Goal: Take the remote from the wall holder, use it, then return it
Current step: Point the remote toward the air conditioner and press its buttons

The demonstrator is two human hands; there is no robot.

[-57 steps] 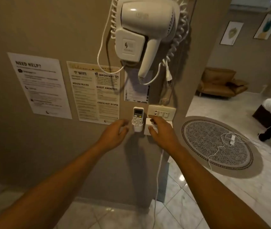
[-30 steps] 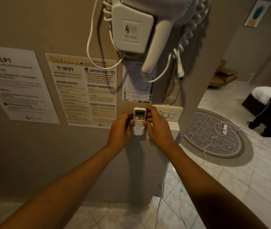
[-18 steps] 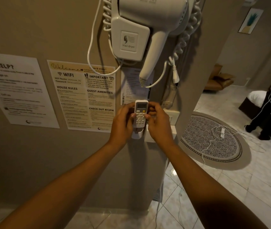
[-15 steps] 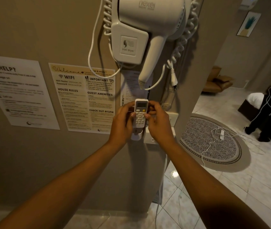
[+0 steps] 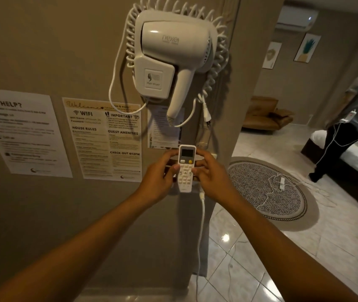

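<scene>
The white remote, with a small dark screen and a yellow button, is upright in front of the wall. My left hand grips its left edge, thumb on the buttons. My right hand grips its right edge, thumb also on the keypad. The wall holder is hidden behind the remote and my hands. A white air conditioner unit hangs high on the far wall at the upper right.
A white wall hair dryer with a coiled cord hangs just above. Printed notices cover the wall to the left. A white cable drops below my hands. A round rug, a brown sofa and a standing person are to the right.
Both hands closed on the remote and lifted it up out of the wall holder. It is now held clear of the wall, and the view has tilted upward.
</scene>
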